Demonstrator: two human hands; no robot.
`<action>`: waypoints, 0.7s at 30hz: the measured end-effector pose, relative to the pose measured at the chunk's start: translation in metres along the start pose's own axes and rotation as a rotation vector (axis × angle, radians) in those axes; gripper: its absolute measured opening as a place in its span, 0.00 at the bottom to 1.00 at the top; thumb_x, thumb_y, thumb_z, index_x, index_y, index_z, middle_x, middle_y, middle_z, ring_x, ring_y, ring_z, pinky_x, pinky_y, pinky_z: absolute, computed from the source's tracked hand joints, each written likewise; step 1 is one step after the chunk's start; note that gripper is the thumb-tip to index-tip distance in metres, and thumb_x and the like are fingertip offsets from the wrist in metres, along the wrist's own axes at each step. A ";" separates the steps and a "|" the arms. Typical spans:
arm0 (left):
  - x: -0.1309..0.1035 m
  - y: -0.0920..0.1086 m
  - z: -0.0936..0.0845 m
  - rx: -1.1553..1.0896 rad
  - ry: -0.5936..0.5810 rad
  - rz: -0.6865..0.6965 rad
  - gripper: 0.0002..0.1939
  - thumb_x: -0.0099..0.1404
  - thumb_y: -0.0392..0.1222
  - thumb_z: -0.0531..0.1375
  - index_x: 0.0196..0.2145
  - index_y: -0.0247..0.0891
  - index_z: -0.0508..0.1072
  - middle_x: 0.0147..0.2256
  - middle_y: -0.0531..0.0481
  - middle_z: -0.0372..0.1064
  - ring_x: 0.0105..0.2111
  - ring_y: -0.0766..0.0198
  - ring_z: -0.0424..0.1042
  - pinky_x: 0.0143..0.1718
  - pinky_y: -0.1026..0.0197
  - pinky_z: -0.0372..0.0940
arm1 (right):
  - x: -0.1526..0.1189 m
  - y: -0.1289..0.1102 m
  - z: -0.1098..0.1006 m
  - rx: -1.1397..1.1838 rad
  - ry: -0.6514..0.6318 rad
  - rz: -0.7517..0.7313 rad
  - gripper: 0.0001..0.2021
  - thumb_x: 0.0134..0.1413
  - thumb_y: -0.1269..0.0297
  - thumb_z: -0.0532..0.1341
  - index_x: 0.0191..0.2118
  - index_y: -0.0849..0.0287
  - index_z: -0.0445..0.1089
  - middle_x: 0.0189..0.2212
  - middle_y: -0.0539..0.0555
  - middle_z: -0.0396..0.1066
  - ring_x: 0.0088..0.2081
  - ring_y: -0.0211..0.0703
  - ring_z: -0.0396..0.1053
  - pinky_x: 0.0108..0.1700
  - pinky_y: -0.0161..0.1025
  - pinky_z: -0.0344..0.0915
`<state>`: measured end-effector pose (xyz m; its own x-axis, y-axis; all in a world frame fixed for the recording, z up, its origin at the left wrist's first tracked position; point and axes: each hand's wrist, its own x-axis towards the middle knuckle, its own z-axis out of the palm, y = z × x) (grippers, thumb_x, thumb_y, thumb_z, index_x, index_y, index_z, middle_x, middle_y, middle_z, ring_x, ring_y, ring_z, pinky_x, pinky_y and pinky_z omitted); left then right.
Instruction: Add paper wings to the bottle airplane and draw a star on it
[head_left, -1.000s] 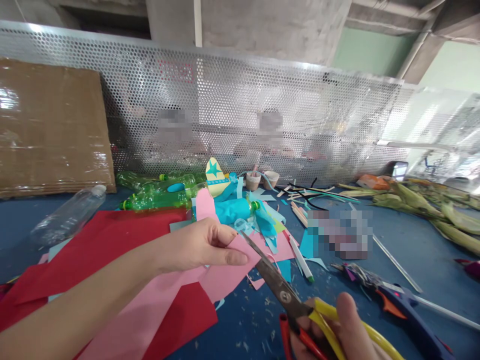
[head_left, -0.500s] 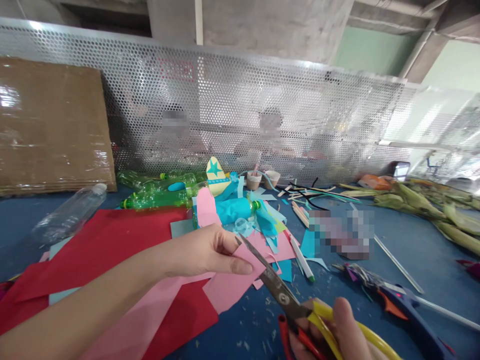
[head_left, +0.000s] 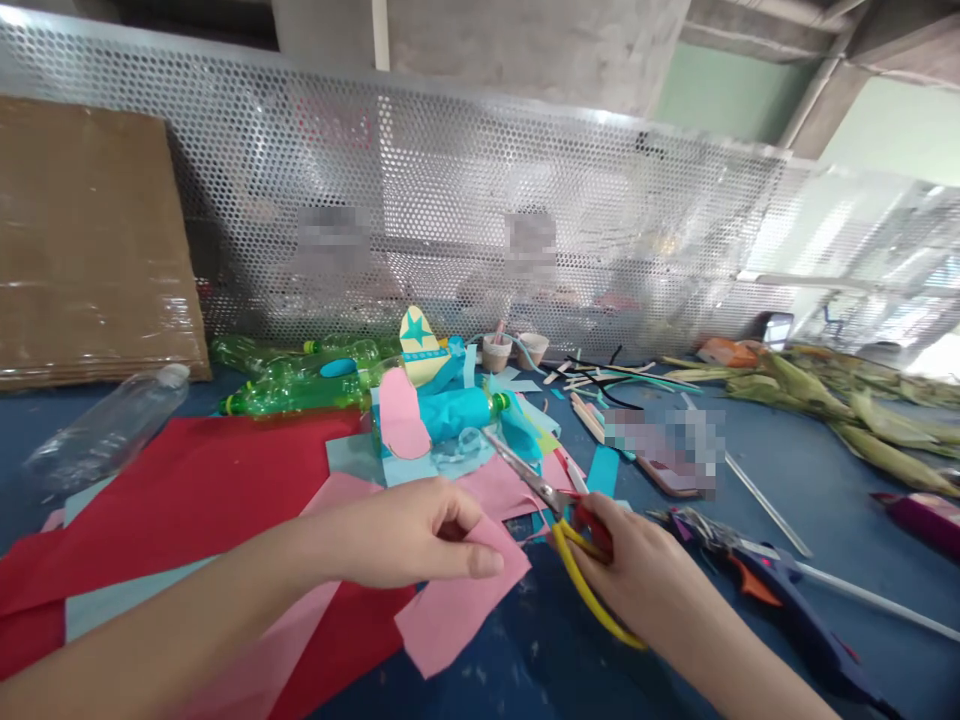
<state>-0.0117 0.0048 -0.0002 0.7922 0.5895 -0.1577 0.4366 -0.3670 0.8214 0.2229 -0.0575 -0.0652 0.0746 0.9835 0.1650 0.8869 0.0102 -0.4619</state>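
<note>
My left hand [head_left: 442, 540] pinches a small piece of pink paper [head_left: 457, 610] between thumb and fingers, above the blue table. To its right, my right hand [head_left: 622, 550] grips scissors [head_left: 525, 470] by their yellow and red handles. The blades look closed and point away toward the back left, apart from the paper. Just beyond the hands lies a bottle wrapped in blue paper [head_left: 454, 412], with a pink rounded piece [head_left: 405, 415] on its near end and a cream fin with a blue star [head_left: 417, 335] behind.
Red paper sheets [head_left: 247, 470] spread at left beside a clear plastic bottle [head_left: 112, 425]. Green bottles [head_left: 300, 390] lie behind. At right are a glue gun [head_left: 780, 590], a phone [head_left: 667, 465] and corn husks [head_left: 817, 390]. A perforated metal panel [head_left: 465, 180] stands at the back.
The scissors have come off the pink paper and swung away, their blades now closed. My right hand has moved up and forward. The pink paper stays in my left hand.
</note>
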 end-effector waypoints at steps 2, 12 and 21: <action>0.001 0.001 0.002 0.063 -0.042 -0.071 0.13 0.61 0.48 0.58 0.39 0.43 0.78 0.27 0.54 0.63 0.25 0.66 0.58 0.25 0.66 0.53 | 0.006 0.006 0.001 -0.167 -0.015 0.042 0.10 0.54 0.62 0.59 0.41 0.61 0.70 0.34 0.60 0.76 0.37 0.57 0.74 0.36 0.43 0.65; 0.011 -0.017 0.006 0.082 0.032 -0.160 0.15 0.61 0.44 0.56 0.46 0.46 0.71 0.30 0.55 0.62 0.28 0.65 0.60 0.28 0.65 0.56 | 0.013 0.001 -0.012 -0.243 -0.066 0.150 0.15 0.59 0.66 0.60 0.51 0.63 0.69 0.44 0.62 0.76 0.47 0.56 0.73 0.46 0.43 0.66; 0.013 -0.025 0.007 -0.050 0.066 -0.083 0.24 0.57 0.36 0.57 0.51 0.52 0.71 0.53 0.54 0.69 0.50 0.58 0.68 0.42 0.63 0.64 | 0.013 0.008 -0.010 -0.185 0.047 0.127 0.11 0.57 0.67 0.61 0.46 0.62 0.69 0.43 0.59 0.75 0.46 0.54 0.73 0.43 0.42 0.66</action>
<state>-0.0092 0.0166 -0.0266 0.7236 0.6633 -0.1910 0.4764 -0.2797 0.8335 0.2353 -0.0461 -0.0580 0.2081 0.9652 0.1580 0.9371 -0.1505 -0.3150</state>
